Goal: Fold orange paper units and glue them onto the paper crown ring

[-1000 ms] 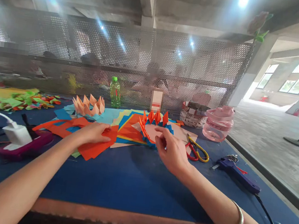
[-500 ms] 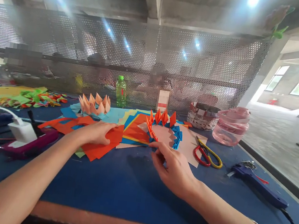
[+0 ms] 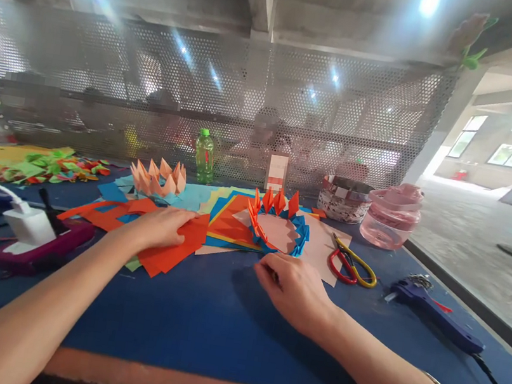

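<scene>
My left hand [image 3: 165, 227] lies on orange paper sheets [image 3: 179, 254], its thumb apart from the stretched fingers. My right hand [image 3: 299, 286] hovers just in front of a folded-paper ring [image 3: 300, 237], with its fingers curled in. What those fingers hold, if anything, is hidden. The ring has a blue base and several upright orange points on its left and far sides. It sits on coloured sheets and a pale pink sheet [image 3: 330, 241]. To the left, behind my left hand, stands another folded-paper ring [image 3: 157, 180] with peach points.
Scissors [image 3: 351, 264], a glue gun [image 3: 437, 315] and a pink water jug [image 3: 391, 218] are on the right. Behind are a paper-woven basket [image 3: 345, 202] and a green bottle [image 3: 204, 157]. A purple power strip [image 3: 42, 250] and paper scraps [image 3: 52, 167] lie left. A perforated screen [image 3: 231, 98] borders the table [image 3: 177, 334].
My right hand has drawn back slightly from the blue and orange ring, and its extended index finger has curled in. My left hand keeps its place on the orange paper.
</scene>
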A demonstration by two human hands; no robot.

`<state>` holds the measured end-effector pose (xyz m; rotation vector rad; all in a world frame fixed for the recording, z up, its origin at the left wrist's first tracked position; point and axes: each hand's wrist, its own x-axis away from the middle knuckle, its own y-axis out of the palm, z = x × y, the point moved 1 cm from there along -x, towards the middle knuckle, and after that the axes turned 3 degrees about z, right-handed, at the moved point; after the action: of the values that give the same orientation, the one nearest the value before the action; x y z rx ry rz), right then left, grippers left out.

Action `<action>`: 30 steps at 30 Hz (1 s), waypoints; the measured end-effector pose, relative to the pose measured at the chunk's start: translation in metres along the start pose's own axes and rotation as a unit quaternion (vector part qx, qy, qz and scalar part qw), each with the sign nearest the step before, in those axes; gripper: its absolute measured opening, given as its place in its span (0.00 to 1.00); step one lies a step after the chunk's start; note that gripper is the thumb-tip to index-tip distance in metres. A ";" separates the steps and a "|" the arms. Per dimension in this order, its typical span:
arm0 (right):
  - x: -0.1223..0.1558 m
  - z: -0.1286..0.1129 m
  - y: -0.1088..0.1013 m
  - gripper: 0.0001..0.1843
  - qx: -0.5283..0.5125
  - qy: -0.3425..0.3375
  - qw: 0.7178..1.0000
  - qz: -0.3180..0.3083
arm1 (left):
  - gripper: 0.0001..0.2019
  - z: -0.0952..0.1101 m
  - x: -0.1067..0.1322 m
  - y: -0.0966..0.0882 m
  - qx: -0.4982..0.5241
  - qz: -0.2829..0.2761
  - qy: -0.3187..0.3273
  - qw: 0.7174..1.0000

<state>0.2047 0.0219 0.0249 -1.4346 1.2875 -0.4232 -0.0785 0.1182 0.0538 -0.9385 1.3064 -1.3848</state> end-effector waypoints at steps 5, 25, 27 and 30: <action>-0.006 0.005 -0.002 0.16 0.048 0.033 0.998 -0.030 | 0.35 -0.006 -0.005 0.004 0.013 -0.003 0.048 0.999; -0.013 0.024 0.002 0.12 -0.010 0.017 1.000 0.012 | 0.17 -0.021 -0.026 0.016 0.041 -0.022 -0.028 0.999; -0.012 0.021 0.002 0.12 -0.008 0.012 1.000 0.013 | 0.16 -0.021 -0.026 0.016 0.051 -0.024 -0.024 0.998; -0.010 0.016 0.002 0.13 -0.003 0.004 1.000 0.015 | 0.18 -0.022 -0.028 0.016 0.067 -0.003 -0.013 0.998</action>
<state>0.2132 0.0389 0.0214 -1.4188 1.3165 -0.4060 -0.0913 0.1511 0.0372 -0.8682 1.1764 -1.4421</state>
